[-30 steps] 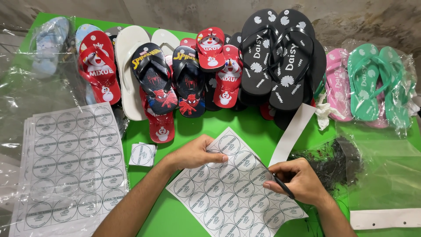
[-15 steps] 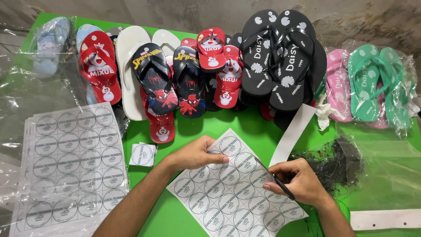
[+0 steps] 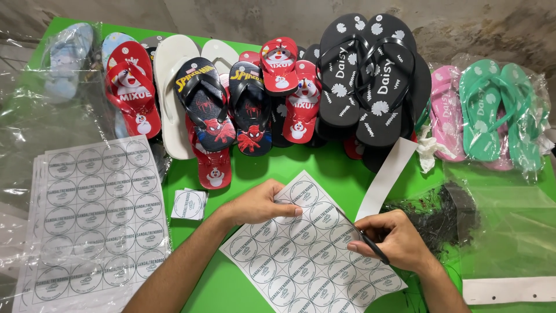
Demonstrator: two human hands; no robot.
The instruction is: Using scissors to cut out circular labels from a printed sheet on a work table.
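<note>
Both my forearms reach in from the bottom edge over the green table [image 3: 231, 290]. My left hand [image 3: 260, 203] lies palm down, fingers stretched nearly flat and together, pressing on the upper corner of the label sheet [image 3: 307, 255], a white sheet printed with a grid of round labels that lies tilted on the table right in front of me. That hand pins the sheet without gripping anything. My right hand [image 3: 391, 240] is curled closed around a slim black cutting tool [image 3: 370, 246], held like a pen, its tip resting on the sheet's right side along a grid line.

Just left of my left hand sits a small pile of cut labels [image 3: 188, 204], and further left a stack of uncut sheets [image 3: 92, 214] lies on clear plastic. A loose white paper strip [image 3: 387, 177] leans near the sheet's upper right edge. Rows of flip-flops [image 3: 243, 104] in red, black, pink and green line the far side of the table.

Compared with half a second and a second ago, I see almost no difference: both hands keep the same hold and place, and the sheet has not shifted.
</note>
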